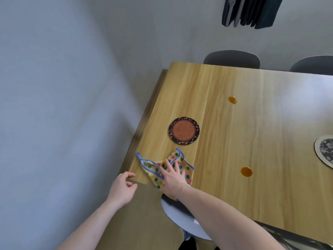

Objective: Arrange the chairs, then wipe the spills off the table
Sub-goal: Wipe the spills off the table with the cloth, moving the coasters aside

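Now right hand (173, 179) on cloth (182, 164)

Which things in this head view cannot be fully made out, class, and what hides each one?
- Patterned mat: cut off by the right edge.
- Far chairs: only the backrests show above the table.
- Near chair: mostly hidden under the right forearm and table.
- Polka-dot cloth: middle covered by the right hand.
- Dark hanging object: cut off by the top edge.
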Tool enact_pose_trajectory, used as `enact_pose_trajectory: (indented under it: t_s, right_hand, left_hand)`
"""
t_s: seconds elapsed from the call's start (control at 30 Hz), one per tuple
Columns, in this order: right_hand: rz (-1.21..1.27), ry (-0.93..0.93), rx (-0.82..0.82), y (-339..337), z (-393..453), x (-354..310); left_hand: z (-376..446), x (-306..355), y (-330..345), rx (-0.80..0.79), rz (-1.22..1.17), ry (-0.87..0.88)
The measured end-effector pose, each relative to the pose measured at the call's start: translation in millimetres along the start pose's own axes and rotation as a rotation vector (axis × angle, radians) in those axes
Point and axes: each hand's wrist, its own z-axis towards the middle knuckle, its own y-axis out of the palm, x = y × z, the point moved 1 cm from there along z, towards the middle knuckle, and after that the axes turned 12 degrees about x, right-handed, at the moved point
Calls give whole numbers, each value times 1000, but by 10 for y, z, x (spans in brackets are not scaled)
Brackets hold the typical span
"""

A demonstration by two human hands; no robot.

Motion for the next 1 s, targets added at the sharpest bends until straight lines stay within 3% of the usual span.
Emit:
enact_pose_trajectory:
  t_s: [0.3,0.7,0.87,1.0]
  right_hand:
    - [-123,86,63,299,-592,688]
    - [100,650,141,233,-1760,2110]
    - [110,649,117,138,-1696,2080]
    - [89,486,84,53,-1391,1770]
  left_hand:
    - [50,242,275,-71,30,117]
    - [7,872,679,-234,65,241]
    - [-47,944,725,-245,63,267]
    - [-103,920,746,-256,83,269]
